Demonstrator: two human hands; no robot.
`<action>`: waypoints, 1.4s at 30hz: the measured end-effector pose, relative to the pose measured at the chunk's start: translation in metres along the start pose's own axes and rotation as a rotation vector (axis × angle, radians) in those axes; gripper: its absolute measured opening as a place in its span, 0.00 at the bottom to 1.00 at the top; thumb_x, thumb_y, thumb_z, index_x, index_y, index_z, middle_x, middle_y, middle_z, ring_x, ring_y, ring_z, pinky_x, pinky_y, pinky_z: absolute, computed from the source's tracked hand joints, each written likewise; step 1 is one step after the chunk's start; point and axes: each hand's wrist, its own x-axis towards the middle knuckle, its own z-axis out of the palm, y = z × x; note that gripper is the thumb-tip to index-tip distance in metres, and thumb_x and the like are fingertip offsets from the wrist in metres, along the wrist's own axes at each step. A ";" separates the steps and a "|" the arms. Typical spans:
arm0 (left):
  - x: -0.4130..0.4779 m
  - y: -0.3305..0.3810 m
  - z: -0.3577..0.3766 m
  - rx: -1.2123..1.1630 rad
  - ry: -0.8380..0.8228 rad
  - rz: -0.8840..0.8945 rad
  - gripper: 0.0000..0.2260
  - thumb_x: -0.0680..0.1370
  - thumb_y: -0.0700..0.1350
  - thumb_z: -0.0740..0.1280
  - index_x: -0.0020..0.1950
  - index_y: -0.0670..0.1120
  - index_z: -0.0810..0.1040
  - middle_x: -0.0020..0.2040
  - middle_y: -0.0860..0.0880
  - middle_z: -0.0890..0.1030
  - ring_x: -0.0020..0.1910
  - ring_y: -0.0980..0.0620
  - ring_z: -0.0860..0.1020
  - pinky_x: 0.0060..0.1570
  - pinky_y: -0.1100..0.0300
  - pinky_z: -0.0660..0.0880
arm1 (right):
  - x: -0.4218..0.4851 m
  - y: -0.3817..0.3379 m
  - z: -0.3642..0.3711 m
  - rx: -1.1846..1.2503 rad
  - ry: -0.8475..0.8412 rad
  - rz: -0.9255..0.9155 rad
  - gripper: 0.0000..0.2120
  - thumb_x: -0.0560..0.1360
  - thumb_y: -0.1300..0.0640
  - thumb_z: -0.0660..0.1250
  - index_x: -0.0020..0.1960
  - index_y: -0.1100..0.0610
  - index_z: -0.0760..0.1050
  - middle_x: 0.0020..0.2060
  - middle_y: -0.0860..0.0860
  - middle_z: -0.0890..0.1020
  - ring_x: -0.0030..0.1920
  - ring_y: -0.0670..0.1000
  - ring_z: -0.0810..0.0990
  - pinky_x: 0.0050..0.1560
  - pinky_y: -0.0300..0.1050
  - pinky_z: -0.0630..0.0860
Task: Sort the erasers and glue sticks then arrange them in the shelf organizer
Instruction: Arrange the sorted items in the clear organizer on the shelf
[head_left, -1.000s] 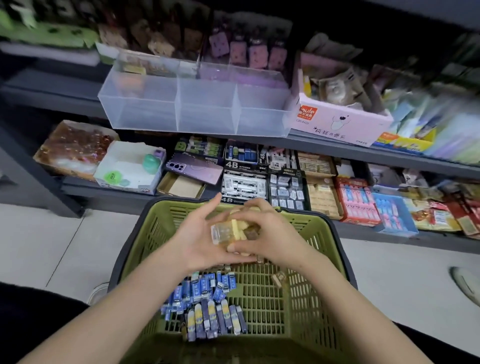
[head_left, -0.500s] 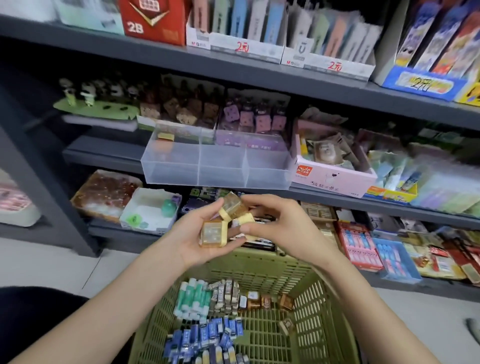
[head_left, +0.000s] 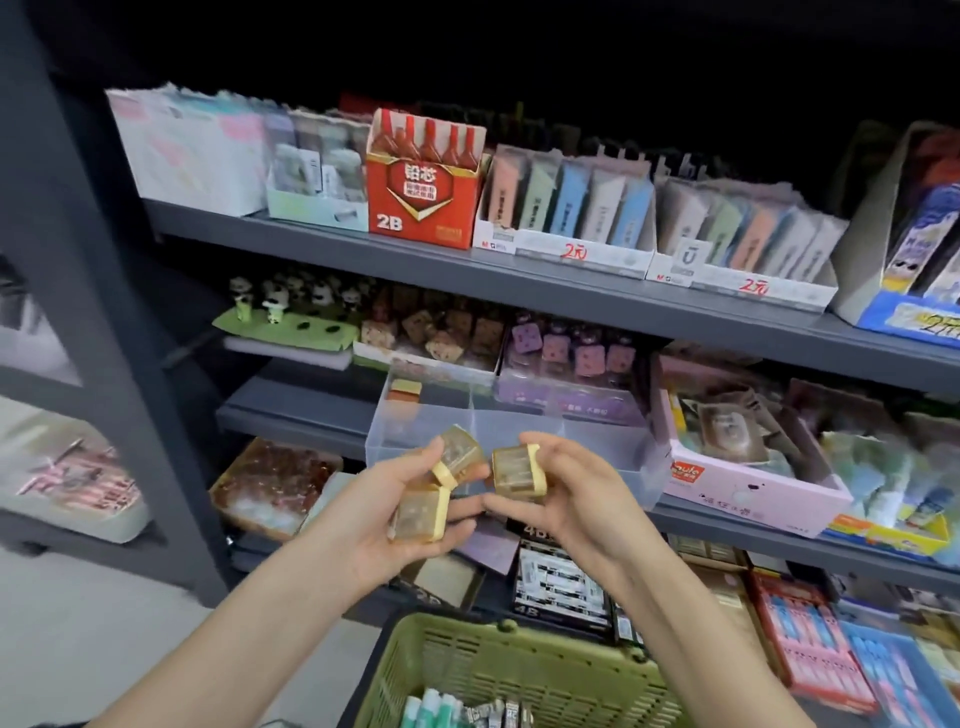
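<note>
Erasers (head_left: 418, 519), amber, boxed, three: lifted from over the green basket (head_left: 519, 670) to just before the clear shelf organizer (head_left: 597, 441). The left hand (head_left: 379, 525) curls round two. The right hand (head_left: 576, 499) pinches one, now drawn apart, likely for placing first.

Translucent amber erasers (head_left: 415, 514) with cream-yellow bands; olive-green slotted basket (head_left: 467, 660); clear organizer (head_left: 597, 441); red-and-gold box (head_left: 421, 202); pale pink carton (head_left: 753, 493); grey shelves (head_left: 363, 249).
</note>
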 end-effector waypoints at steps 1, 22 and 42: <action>0.001 0.001 -0.001 0.043 0.024 0.022 0.13 0.75 0.49 0.66 0.56 0.45 0.78 0.51 0.44 0.84 0.47 0.43 0.83 0.31 0.57 0.79 | 0.005 0.002 0.002 -0.064 0.013 -0.004 0.08 0.80 0.68 0.54 0.54 0.65 0.72 0.44 0.64 0.80 0.40 0.59 0.84 0.42 0.53 0.82; 0.037 0.082 -0.056 0.016 0.370 0.233 0.10 0.79 0.49 0.63 0.54 0.44 0.78 0.44 0.46 0.85 0.45 0.48 0.83 0.24 0.64 0.73 | 0.173 -0.026 0.054 -1.663 -0.010 -0.160 0.17 0.70 0.55 0.73 0.58 0.53 0.80 0.60 0.50 0.80 0.56 0.52 0.78 0.50 0.39 0.73; 0.051 0.070 -0.066 0.171 0.411 0.266 0.05 0.75 0.47 0.70 0.49 0.49 0.79 0.37 0.50 0.85 0.37 0.53 0.84 0.29 0.63 0.74 | 0.187 -0.010 0.058 -1.808 -0.354 0.040 0.21 0.78 0.66 0.53 0.67 0.57 0.73 0.68 0.50 0.73 0.67 0.50 0.70 0.57 0.34 0.63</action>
